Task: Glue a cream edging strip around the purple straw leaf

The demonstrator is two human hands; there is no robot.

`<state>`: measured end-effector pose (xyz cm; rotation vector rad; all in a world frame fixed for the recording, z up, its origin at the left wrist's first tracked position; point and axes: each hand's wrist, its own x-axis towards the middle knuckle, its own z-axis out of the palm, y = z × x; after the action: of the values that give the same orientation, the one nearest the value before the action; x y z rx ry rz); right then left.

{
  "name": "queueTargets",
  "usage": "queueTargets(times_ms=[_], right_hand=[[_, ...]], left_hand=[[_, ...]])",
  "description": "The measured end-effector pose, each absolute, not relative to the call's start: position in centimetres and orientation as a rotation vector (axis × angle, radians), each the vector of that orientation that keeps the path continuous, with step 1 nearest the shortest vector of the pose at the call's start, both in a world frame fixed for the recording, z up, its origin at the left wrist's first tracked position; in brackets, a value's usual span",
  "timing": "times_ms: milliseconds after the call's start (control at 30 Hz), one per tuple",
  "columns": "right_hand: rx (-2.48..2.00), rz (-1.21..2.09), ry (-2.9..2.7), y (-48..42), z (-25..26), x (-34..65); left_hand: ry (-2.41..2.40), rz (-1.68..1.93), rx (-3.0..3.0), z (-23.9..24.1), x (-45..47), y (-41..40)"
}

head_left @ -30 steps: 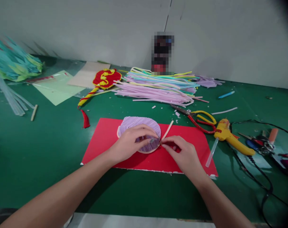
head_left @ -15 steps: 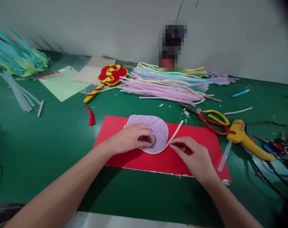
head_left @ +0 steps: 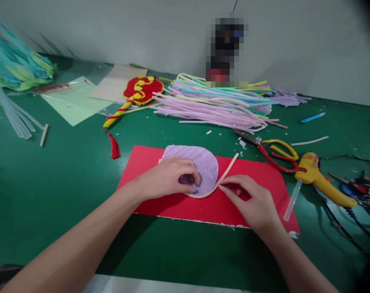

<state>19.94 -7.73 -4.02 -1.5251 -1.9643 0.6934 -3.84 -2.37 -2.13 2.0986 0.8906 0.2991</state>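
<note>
A lilac disc of ribbed pipe-cleaner rows lies on a red board. My left hand rests over its left part, fingers curled and tips pressed onto it, steadying it. Around the disc's lower edge runs a pale cream pipe cleaner, its loose end sticking out to the upper right. My right hand pinches this pipe cleaner between thumb and forefinger where it meets the disc's lower right edge. The part of the disc under my left hand is hidden.
Behind the board lie a pile of pastel pipe cleaners and a red-yellow fan with tassel. Scissors, a yellow glue gun and a blue pen are on the right. Glue sticks lie at left.
The view has shifted slightly. Both hands keep nearly the same place on the disc and pipe cleaner; little else differs.
</note>
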Motion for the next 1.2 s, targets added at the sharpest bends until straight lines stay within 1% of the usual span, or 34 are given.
queueTargets(times_ms=[1200], right_hand=[[-1.518,0.677,-1.948,-7.7,-4.1,19.8]], left_hand=[[1.008,0.217,2.190,-1.3,-3.4,-3.9]])
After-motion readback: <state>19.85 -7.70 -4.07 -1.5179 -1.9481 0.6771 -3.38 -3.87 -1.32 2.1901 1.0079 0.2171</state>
